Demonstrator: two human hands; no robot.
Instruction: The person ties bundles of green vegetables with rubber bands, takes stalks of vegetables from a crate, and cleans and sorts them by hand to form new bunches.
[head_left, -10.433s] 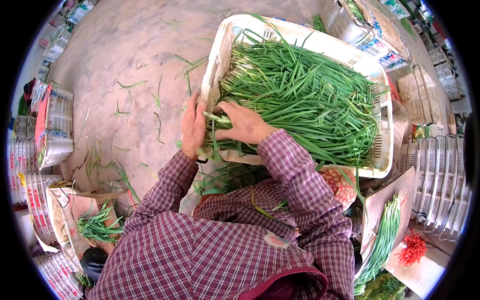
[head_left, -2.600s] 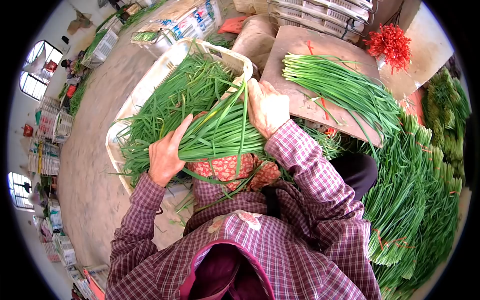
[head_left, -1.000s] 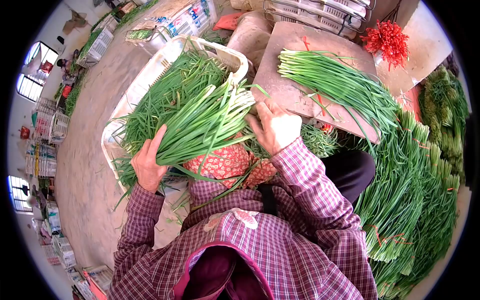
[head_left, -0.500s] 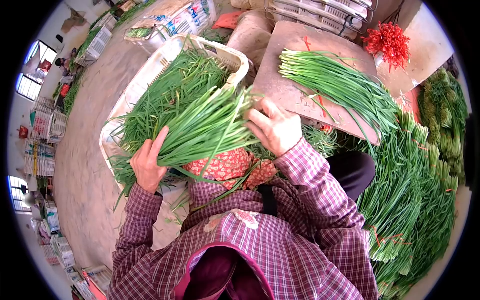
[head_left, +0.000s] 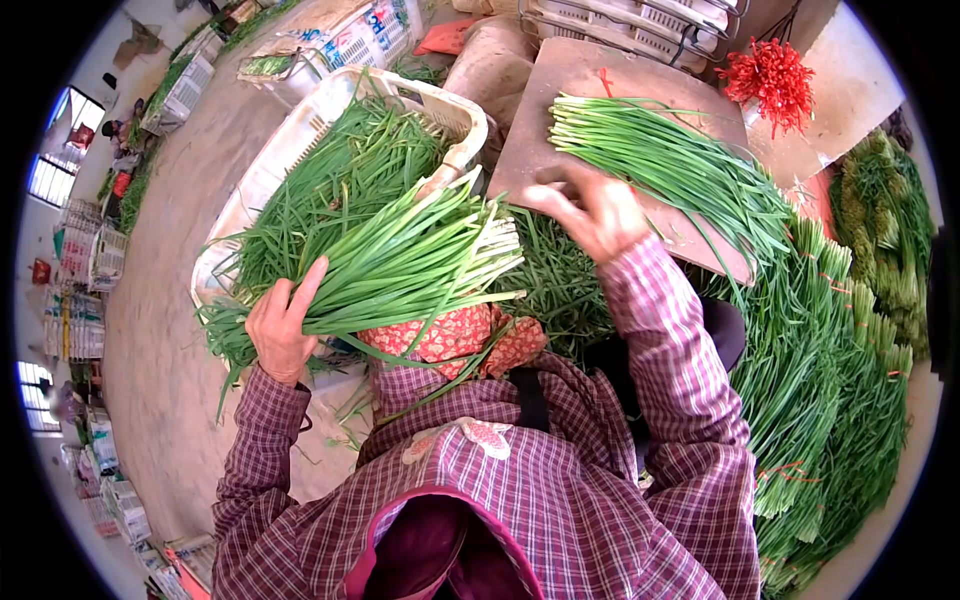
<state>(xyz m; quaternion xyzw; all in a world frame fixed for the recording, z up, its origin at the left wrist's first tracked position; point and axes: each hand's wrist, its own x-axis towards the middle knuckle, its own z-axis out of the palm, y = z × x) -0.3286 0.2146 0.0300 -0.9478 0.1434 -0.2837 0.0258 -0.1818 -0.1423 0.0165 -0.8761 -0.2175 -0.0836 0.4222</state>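
Note:
A bunch of long green stalks with pale ends lies over the near side of a white crate, its pale ends pointing right. My left hand is closed round the leafy end of this bunch. My right hand is raised over the near edge of a brown board, apart from the bunch; its fingers are spread a little and hold nothing visible. Another bunch of green stalks lies on the board, right of my right hand.
Red ties hang in a cluster behind the board. Tied green bundles are piled at the right. Loose greens lie below the board. White crates stand at the back. A patterned red cloth covers my knee.
My right hand has moved from the pale ends of the bunch up and right, over the board's edge, letting go of them. My left hand keeps its grip.

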